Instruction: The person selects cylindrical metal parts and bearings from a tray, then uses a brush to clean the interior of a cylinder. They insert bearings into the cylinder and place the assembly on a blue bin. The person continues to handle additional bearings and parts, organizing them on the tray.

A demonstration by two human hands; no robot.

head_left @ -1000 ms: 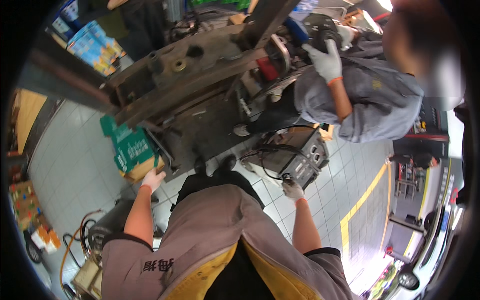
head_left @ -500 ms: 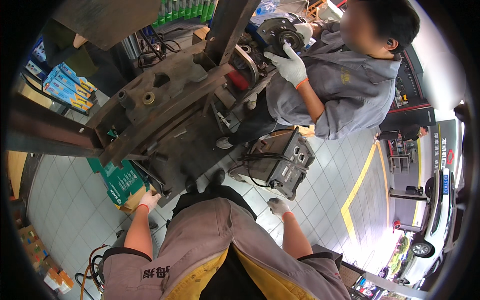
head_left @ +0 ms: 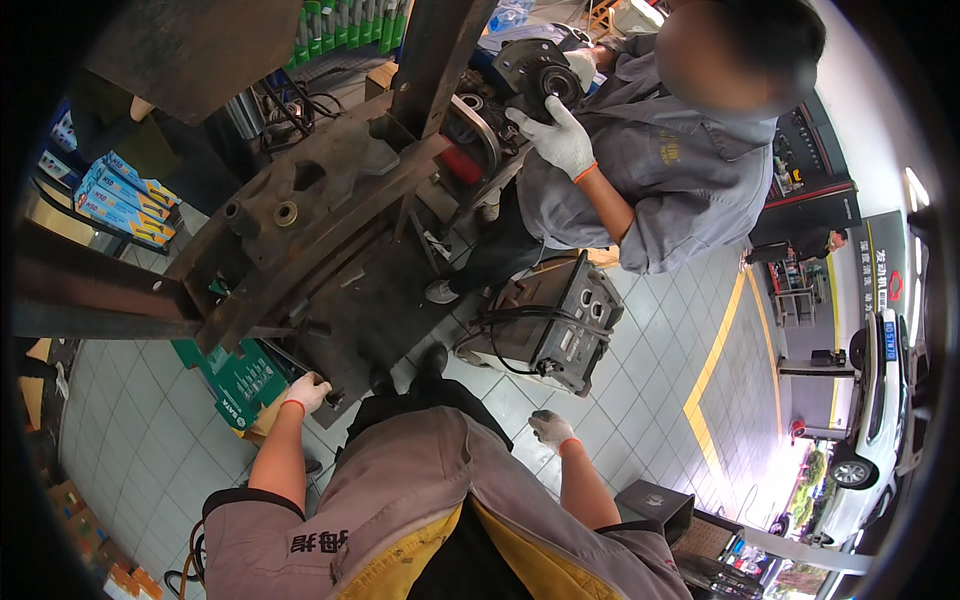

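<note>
My left hand [head_left: 308, 392], in a white glove with an orange cuff, hangs beside a green tool case [head_left: 232, 378] and the dark base plate of the steel press [head_left: 340, 345]. Its fingers are loosely bent, and I see nothing in them. To the right of my body, my right hand [head_left: 551, 430] hangs over the tiled floor, gloved alike, fingers slightly curled with nothing visible in them. Across from me a co-worker in grey and white gloves holds a dark metal part with a round bearing-like centre [head_left: 553, 84] in both hands.
A wheeled machine with looped black cables [head_left: 545, 325] stands on the floor ahead of my right hand. The press's upright beam [head_left: 437, 70] rises between me and a cluttered bench. Blue boxes [head_left: 125, 200] stand at far left; a white car [head_left: 875, 420] is at right.
My view has shifted a little, and both my hands have moved slightly, the left one nearer the press base. The co-worker keeps hold of the metal part.
</note>
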